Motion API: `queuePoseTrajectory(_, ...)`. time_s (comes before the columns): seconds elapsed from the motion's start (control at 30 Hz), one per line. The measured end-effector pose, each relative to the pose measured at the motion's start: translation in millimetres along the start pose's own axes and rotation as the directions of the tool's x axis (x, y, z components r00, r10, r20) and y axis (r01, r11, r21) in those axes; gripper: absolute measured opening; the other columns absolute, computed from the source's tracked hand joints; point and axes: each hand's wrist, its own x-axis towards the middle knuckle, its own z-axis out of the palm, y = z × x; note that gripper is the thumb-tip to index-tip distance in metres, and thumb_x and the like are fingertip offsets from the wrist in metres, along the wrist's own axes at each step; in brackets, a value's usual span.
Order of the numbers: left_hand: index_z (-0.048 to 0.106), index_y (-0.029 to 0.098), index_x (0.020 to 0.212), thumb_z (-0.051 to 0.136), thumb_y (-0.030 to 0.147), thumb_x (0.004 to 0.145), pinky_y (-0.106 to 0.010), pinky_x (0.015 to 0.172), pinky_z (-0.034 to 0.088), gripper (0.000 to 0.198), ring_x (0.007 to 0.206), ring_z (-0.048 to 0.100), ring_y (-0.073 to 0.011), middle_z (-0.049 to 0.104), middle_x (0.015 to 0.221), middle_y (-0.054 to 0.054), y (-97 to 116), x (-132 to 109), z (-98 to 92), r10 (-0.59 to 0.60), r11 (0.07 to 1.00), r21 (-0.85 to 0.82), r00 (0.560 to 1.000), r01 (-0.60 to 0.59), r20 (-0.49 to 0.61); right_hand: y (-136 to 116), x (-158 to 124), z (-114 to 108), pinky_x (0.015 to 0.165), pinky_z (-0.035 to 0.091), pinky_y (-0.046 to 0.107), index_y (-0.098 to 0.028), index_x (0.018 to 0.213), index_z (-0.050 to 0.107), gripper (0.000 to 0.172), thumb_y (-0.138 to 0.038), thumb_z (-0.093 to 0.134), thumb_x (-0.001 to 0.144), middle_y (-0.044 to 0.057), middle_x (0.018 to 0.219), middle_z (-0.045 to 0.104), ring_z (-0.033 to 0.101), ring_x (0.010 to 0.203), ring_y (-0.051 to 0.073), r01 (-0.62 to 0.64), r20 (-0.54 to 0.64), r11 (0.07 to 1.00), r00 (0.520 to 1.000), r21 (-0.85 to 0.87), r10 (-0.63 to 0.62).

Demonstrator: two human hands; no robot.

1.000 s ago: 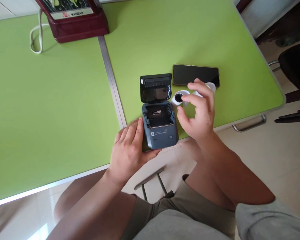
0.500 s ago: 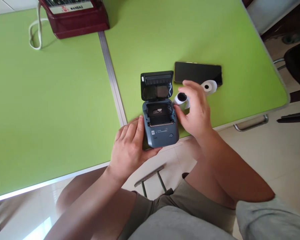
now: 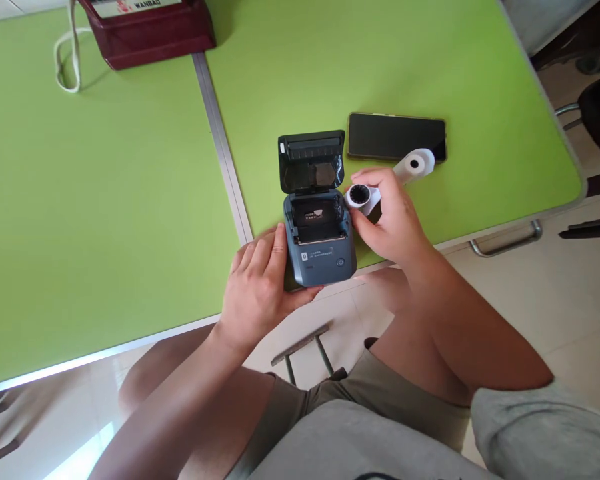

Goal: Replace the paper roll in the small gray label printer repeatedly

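A small blue-grey label printer [image 3: 323, 259] stands at the table's front edge, its black lid [image 3: 312, 162] raised and its paper bay showing no roll inside. My left hand [image 3: 257, 287] is wrapped around the printer's left side and front lower edge. Just right of the printer, my right hand [image 3: 393, 217] has its thumb and fingers closed around a white paper roll [image 3: 353, 202] with a dark core. Behind that hand lies a second white roll [image 3: 407, 167] with a loose paper end, partly hidden by the fingers.
A black smartphone [image 3: 395, 137] lies on the green table [image 3: 130, 200] behind the rolls. At the back left stands a dark red box-like object [image 3: 155, 33] with a white cord [image 3: 60, 63]. A metal strip [image 3: 220, 140] crosses the tabletop. A metal handle [image 3: 507, 241] juts from the front edge.
My right thumb and fingers have closed around the roll beside the printer. The left hand keeps its hold on the printer. The whole view has shifted slightly.
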Motion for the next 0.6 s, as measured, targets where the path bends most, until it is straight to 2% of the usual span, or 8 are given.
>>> queuePoseTrajectory(0.1, 0.041, 0.003, 0.156, 0.051, 0.083, 0.092, -0.047, 0.101, 0.053, 0.103, 0.123, 0.067, -0.0377, 0.068, 0.134, -0.027, 0.3, -0.1, 0.2, -0.008, 1.0, -0.001, 1.0, 0.008, 0.001, 1.3, -0.9, 0.0, 0.087, 0.062, 0.042, -0.028, 0.111, 0.063, 0.032, -0.011, 0.064, 0.084, 0.004, 0.106, 0.074, 0.074, 0.099, 0.024, 0.02, 0.006, 1.0, 1.0, -0.015, -0.02)
queuePoseTrajectory(0.27, 0.042, 0.002, 0.155, 0.049, 0.084, 0.092, -0.046, 0.101, 0.052, 0.104, 0.123, 0.067, -0.0376, 0.068, 0.134, -0.027, 0.9, -0.4, 1.0, -0.013, 1.0, 0.015, 1.0, 0.013, -0.001, 5.5, -6.7, 2.0, 0.086, 0.064, 0.04, -0.031, 0.126, 0.057, 0.048, -0.013, 0.068, 0.082, 0.003, 0.113, 0.076, 0.075, 0.101, 0.023, -0.038, -0.075, 0.999, 0.996, 0.036, 0.041)
queuePoseTrajectory(0.4, 0.043, 0.001, 0.154, 0.047, 0.085, 0.092, -0.046, 0.101, 0.051, 0.104, 0.121, 0.067, -0.0377, 0.068, 0.133, -0.027, 0.5, -0.9, 1.0, -0.008, 1.0, 0.026, 1.0, 0.008, 0.001, 7.8, -8.2, 2.8, 0.077, 0.064, 0.039, -0.028, 0.112, 0.06, 0.032, -0.014, 0.065, 0.084, 0.002, 0.101, 0.075, 0.074, 0.089, 0.021, -0.062, -0.022, 0.998, 0.998, -0.02, 0.061)
queuePoseTrajectory(0.5, 0.043, 0.001, 0.155, 0.044, 0.086, 0.092, -0.046, 0.1, 0.051, 0.106, 0.12, 0.067, -0.0376, 0.067, 0.135, -0.027, -0.1, -1.1, 0.9, -0.004, 1.0, 0.027, 1.0, 0.004, 0.009, 4.8, -6.0, 0.3, 0.078, 0.064, 0.04, -0.027, 0.118, 0.061, 0.033, -0.015, 0.061, 0.087, 0.004, 0.107, 0.076, 0.074, 0.092, 0.023, -0.024, -0.032, 0.998, 0.999, -0.058, 0.023)
queuePoseTrajectory(0.6, 0.044, 0.001, 0.154, 0.042, 0.087, 0.092, -0.046, 0.096, 0.051, 0.106, 0.117, 0.068, -0.0388, 0.067, 0.134, -0.027, -0.2, -1.0, 0.9, -0.013, 0.999, 0.042, 1.0, 0.012, 0.021, -6.7, -1.1, -4.3, 0.086, 0.064, 0.044, -0.028, 0.126, 0.061, 0.035, -0.017, 0.056, 0.093, 0.006, 0.114, 0.077, 0.075, 0.102, 0.025, 0.036, -0.062, 0.998, 0.997, -0.049, -0.039)
